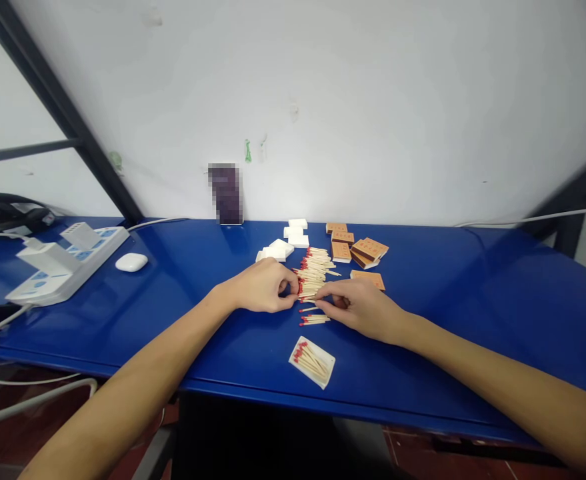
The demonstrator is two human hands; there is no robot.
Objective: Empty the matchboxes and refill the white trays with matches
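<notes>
Red-headed matchsticks (315, 267) lie in a long pile on the blue table, their heads to the left. My left hand (270, 285) is closed at the left side of the pile, thumb and forefinger pinched at the head end of a matchstick. From the right, my right hand (365, 307) pinches at the plain end of matchsticks at the pile's near edge; how many is too small to tell. A few loose matchsticks (315, 320) lie just below the fingers. Closer to me, a white matchbox tray (327, 381) holds several matchsticks.
White inner trays (281, 247) are grouped behind my left hand. Brown matchbox sleeves (341, 251) lie behind my right hand. A power strip (73, 277) with plugs and a white earbud case (131, 262) sit at left. A dark upright panel (229, 193), pixelated, leans on the wall.
</notes>
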